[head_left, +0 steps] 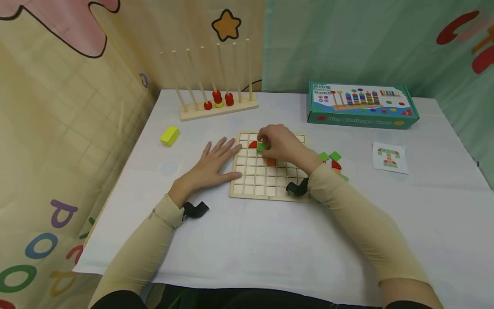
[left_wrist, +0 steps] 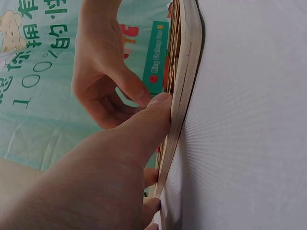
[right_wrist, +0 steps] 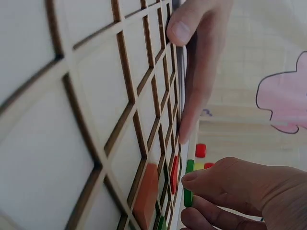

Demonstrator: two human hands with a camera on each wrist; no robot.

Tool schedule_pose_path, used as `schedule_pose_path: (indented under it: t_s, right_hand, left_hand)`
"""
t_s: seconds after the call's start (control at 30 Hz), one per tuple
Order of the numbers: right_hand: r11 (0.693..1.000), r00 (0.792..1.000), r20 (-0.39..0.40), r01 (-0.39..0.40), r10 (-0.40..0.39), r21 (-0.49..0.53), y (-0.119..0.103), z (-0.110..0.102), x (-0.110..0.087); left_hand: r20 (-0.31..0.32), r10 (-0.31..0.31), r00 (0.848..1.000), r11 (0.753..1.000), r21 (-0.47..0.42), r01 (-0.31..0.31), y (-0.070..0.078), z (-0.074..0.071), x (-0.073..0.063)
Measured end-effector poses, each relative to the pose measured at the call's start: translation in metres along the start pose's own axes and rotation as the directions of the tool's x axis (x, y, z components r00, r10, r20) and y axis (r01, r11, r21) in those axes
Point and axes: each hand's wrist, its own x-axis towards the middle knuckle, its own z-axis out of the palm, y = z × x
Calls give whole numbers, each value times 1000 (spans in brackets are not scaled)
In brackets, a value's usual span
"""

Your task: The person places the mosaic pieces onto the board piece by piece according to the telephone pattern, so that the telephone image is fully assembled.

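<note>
Best to lower green tile (head_left: pixel 260 147) squarely, pinched in fingers of right hand (head_left: pixel 283 140) over far left part of grid board (head_left: pixel 249 179), just right of red piece (head_left: pixel 253 144); brace left edge with spread fingers of left hand (head_left: pixel 210 166).

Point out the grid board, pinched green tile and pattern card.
Grid board (head_left: pixel 260 171): head view, bare cell near its middle.
Green tile (right_wrist: pixel 188 192): right wrist view, its lower exposed part.
Pattern card (head_left: pixel 389 158): head view, its printed centre.
</note>
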Motion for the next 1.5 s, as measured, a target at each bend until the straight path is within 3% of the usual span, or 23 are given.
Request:
schedule_pose_path:
  t_s: [0.3, 0.6, 0.77, 0.93, 1.1, 1.33, 1.5]
  right_hand:
    - [1000, 998, 55, 4, -3, -22, -17, 17, 13]
    - [997, 996, 70, 66, -63, -48, -17, 20, 13]
    - [998, 994, 89, 64, -63, -3, -12, 16, 7]
    - [997, 997, 48, 53, -56, 51, 1, 1, -13]
    - [998, 1000, -5, 28, -27, 59, 27, -19, -40]
    - [992, 994, -27, -104, 106, 64, 64, -45, -80]
    - [984, 985, -38, -168, 170, 59, 79, -56, -106]
  left_hand:
    - [12, -4, 1000, 1000, 13, 4, -1, 1, 2]
    - [11, -11, 1000, 1000, 18, 11, -1, 1, 1]
    - [18, -15, 1000, 1000, 16, 14, 1, 0, 1]
    - [18, -19, 1000, 1000, 20, 18, 1, 0, 2]
    - [11, -22, 1000, 1000, 17, 22, -1, 1, 1]
    - [10, -17, 1000, 1000, 7, 17, 0, 0, -1]
    - [-1, -6, 1000, 1000, 7, 6, 1, -1, 0]
